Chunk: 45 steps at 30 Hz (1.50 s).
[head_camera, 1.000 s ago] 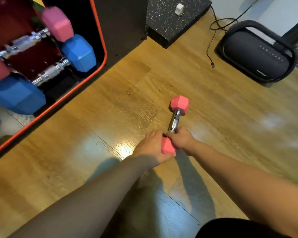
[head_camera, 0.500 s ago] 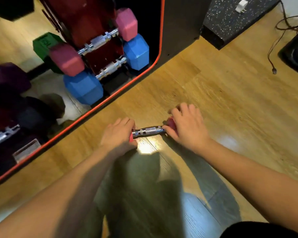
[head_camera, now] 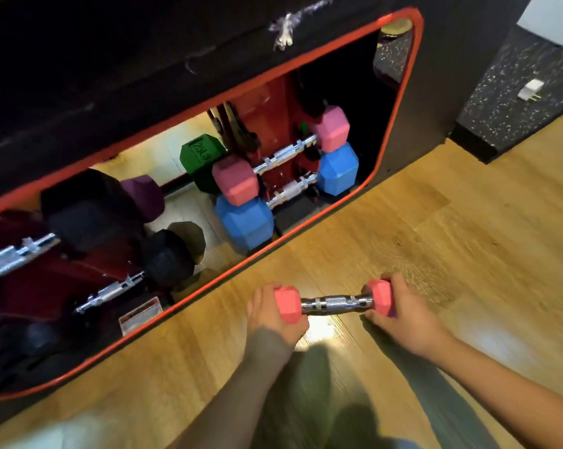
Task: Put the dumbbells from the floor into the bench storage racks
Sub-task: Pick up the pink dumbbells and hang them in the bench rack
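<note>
I hold a small pink dumbbell (head_camera: 335, 303) level, just above the wooden floor in front of the bench. My left hand (head_camera: 273, 315) grips its left pink head and my right hand (head_camera: 400, 314) grips its right pink head; the chrome handle shows between them. The bench storage opening (head_camera: 393, 131), edged in red, lies up and to the left. On the red racks inside rest a pink dumbbell (head_camera: 283, 160) and, under it, a blue dumbbell (head_camera: 290, 192).
A green dumbbell (head_camera: 201, 153), a purple one (head_camera: 144, 196) and black dumbbells (head_camera: 111, 254) lie further left in the opening. A speckled black mat (head_camera: 516, 92) with a white plug (head_camera: 529, 90) lies at the upper right. Wooden floor (head_camera: 468, 238) spreads to the right.
The pink dumbbell turned from pointing away from me to lying crosswise, one hand on each head, and has come up close to the bench opening as my view swung left.
</note>
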### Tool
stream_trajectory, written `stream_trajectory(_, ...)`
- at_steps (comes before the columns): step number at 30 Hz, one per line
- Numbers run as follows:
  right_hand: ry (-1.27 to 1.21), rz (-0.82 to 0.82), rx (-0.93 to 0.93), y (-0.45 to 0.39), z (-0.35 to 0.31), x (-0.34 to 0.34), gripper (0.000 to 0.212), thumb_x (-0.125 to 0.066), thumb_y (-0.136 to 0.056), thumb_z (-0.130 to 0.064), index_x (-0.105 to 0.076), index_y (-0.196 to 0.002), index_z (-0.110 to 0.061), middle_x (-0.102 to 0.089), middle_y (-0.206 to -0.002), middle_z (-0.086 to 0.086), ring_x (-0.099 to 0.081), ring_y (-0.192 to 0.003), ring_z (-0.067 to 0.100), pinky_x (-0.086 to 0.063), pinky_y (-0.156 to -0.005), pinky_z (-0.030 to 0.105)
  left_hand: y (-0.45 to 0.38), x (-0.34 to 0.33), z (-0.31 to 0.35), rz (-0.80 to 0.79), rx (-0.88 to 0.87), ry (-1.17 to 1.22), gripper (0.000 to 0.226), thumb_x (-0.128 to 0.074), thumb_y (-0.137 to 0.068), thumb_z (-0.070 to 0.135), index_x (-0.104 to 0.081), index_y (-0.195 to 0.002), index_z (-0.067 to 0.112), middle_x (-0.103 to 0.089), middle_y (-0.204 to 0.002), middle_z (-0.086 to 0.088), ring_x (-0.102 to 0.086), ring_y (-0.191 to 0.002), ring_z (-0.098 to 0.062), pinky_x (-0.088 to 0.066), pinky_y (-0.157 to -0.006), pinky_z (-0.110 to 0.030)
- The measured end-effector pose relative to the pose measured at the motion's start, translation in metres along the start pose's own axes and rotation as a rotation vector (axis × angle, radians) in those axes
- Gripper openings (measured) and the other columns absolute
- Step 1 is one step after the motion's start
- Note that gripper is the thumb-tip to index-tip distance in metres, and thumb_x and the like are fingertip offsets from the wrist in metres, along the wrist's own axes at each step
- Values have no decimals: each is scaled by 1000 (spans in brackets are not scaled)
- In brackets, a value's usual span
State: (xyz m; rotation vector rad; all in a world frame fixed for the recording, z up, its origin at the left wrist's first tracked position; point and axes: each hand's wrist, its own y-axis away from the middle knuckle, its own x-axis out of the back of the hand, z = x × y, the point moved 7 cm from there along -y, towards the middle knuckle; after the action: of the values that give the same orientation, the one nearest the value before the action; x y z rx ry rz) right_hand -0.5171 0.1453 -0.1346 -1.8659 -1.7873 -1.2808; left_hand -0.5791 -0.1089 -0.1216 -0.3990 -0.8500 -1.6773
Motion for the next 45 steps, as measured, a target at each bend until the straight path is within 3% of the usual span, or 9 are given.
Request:
stream_trajectory(6, -196, 224, 108, -5, -58, 62, 77, -81, -76, -27, -31, -134, -28, -55, -113, 1, -56, -89, 12, -45, -72, 28, 9, 63, 53, 271, -271, 150, 69, -84, -65, 36, -38, -116, 44, -33, -111, 35, -41, -107, -7, -46, -86, -26)
stream_trajectory(12, -408, 461, 338, -19, -148, 143, 82, -77, -69, -47, -36, -135, -23, -48, -123, -7, -52, -109, 10, -48, -90, 29, -5, 143, 112, 537, -397, 314, 79, -83, -69, 40, -42, -136, 31, -41, -120, 8, -42, -116, -15, -38, -89, -10)
stream_trajectory(17, -423, 640, 455, -47, -202, 188, 83, -75, -81, -42, -33, -148, -14, -45, -140, -8, -45, -124, -1, -34, -100, 7, -25, 191, 148, 664, -299, 440, 54, -81, -67, 51, -54, -104, 22, -61, -101, -2, -61, -94, -23, -55, -80, -39)
stream_trajectory(20, -381, 656, 445, -70, -223, 199, 76, -70, -86, -41, -34, -147, -13, -50, -135, -8, -45, -121, 1, -33, -98, 5, -38, 192, 161, 601, -107, 507, 40, -79, -75, 46, -44, -73, 27, -53, -72, 8, -55, -66, -7, -47, -60, -23)
stream_trajectory(23, -357, 539, 375, -101, -233, 191, 76, -65, -86, -49, -32, -142, -12, -57, -123, -4, -55, -113, 11, -45, -103, 34, -54, 176, 168, 436, 45, 412, 54, -62, -84, 60, -38, -60, 18, -43, -59, 2, -47, -57, -18, -40, -56, -27)
stream_trajectory(27, -161, 386, 252, -128, -247, 179, 116, -73, -64, -71, -14, -150, -19, -33, -148, 21, -41, -132, 40, -40, -108, 51, -84, 156, 163, 254, 39, -73, 65, -42, -81, 78, -65, -88, 17, -51, -68, -2, -51, -60, -18, -35, -51, -27)
stream_trajectory(29, -81, 382, 210, -133, -247, 176, 111, -76, -78, -48, -3, -154, -14, -15, -157, 22, -24, -142, 40, -28, -116, 45, -86, 154, 162, 265, -15, -276, 55, -37, -90, 70, -65, -108, 26, -44, -67, -1, -47, -59, -19, -26, -46, -27)
stream_trajectory(33, -76, 489, 179, -132, -243, 174, 99, -72, -86, -32, -4, -154, -10, -10, -157, 21, -21, -142, 38, -27, -116, 43, -86, 162, 166, 262, 48, -175, 55, -48, -91, 62, -56, -67, 13, -43, -57, -3, -46, -54, -22, -29, -45, -27)
stream_trajectory(45, 159, 390, 27, -133, -242, 178, 105, -64, -85, -58, -7, -152, -1, -6, -158, 23, -27, -136, 42, -33, -111, 47, -84, 160, 171, 276, -27, -173, 49, -47, -94, 51, -56, -69, 10, -40, -56, -3, -42, -53, -23, -26, -44, -26)
